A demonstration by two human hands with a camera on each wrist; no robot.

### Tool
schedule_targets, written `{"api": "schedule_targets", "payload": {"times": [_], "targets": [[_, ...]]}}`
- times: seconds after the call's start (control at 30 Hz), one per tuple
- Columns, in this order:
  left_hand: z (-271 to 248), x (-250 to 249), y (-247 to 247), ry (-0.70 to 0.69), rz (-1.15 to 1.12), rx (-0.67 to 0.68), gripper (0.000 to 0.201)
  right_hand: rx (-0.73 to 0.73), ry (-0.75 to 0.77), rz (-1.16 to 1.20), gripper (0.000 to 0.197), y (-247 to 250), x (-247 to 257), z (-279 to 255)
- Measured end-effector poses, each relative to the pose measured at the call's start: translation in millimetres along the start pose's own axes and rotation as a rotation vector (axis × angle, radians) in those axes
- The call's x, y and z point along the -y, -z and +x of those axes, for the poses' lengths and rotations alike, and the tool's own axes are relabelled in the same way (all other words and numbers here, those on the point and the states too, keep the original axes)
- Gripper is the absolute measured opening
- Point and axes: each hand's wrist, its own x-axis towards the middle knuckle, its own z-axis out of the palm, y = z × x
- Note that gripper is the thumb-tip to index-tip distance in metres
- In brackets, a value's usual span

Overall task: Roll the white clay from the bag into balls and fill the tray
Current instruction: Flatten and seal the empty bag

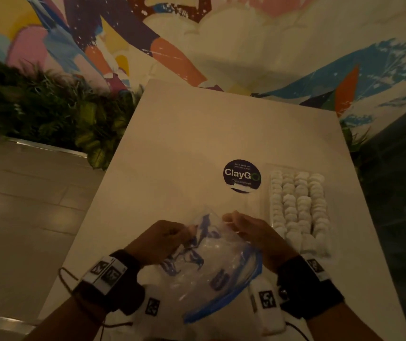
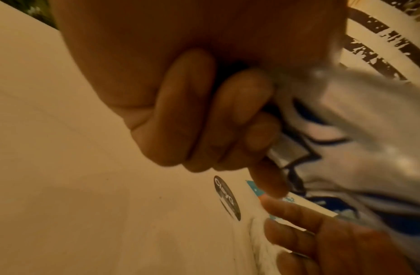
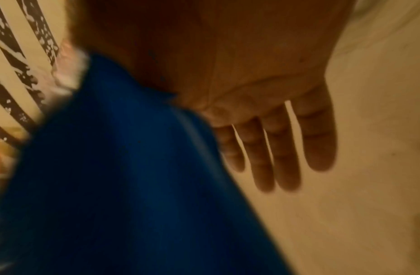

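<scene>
Left hand [image 1: 158, 239] grips the crumpled clear blue-printed bag [image 1: 204, 262].

Dim, warm light. Pale counter [image 1: 197, 134] with square corners runs away from viewer; round dark sticker [image 1: 242, 176] reading "ClayGo" stuck on its top. Behind counter, wall mural [image 1: 246, 38] in pink, yellow, blue, orange, dark purple and white. Leafy green plants [image 1: 49, 107] along wall at left. Pale tiled floor [image 1: 24, 217] to left of counter.
</scene>
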Motion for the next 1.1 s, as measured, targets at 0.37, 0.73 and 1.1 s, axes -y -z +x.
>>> {"api": "schedule_targets", "payload": {"times": [0.37, 0.73, 1.1], "targets": [[18.1, -3.4, 14.8, 0.294, -0.197, -0.667, 0.066, -0.162, 0.137, -0.141, 0.027, -29.8, -15.8, 2.9], [-6.8, -1.6, -15.2, 0.153, -0.528, -0.276, 0.027, -0.276, 0.095, 0.099, 0.023, -9.9, -8.8, -2.2], [-12.1, -13.5, -19.5, 0.049, -0.347, -0.438, 0.032, -0.098, 0.037, 0.014, 0.017, -9.9, 4.1, -23.6]]}}
